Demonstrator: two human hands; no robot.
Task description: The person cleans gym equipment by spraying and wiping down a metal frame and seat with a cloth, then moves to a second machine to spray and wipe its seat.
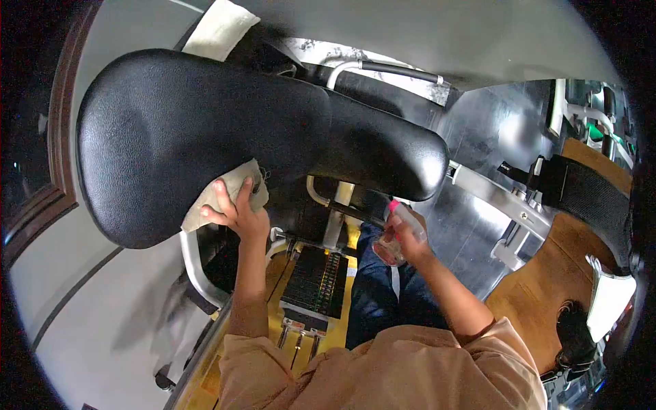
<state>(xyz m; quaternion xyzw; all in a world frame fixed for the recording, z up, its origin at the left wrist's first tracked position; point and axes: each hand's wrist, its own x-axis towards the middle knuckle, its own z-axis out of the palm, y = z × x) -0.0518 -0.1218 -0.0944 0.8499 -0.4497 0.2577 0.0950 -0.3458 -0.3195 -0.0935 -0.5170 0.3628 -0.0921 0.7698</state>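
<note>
My left hand [236,208] holds a beige cloth [203,205] against the lower edge of a large black padded cushion [184,130], its fingers spread over the fabric. Joined to that cushion on the right is a smaller black pad [383,143]. Just below this pad, my right hand [408,236] is wrapped round a clear spray bottle [389,251] with a pink nozzle [394,204]. The bottle is tilted and partly hidden by the fingers.
A weight stack [316,283] stands below the pads, beside a yellow frame part [328,342]. Another pale cloth [220,31] lies behind the large cushion. To the right are a silver frame bar [502,198] and a brown pad [547,287]. A white wall [89,314] borders the left.
</note>
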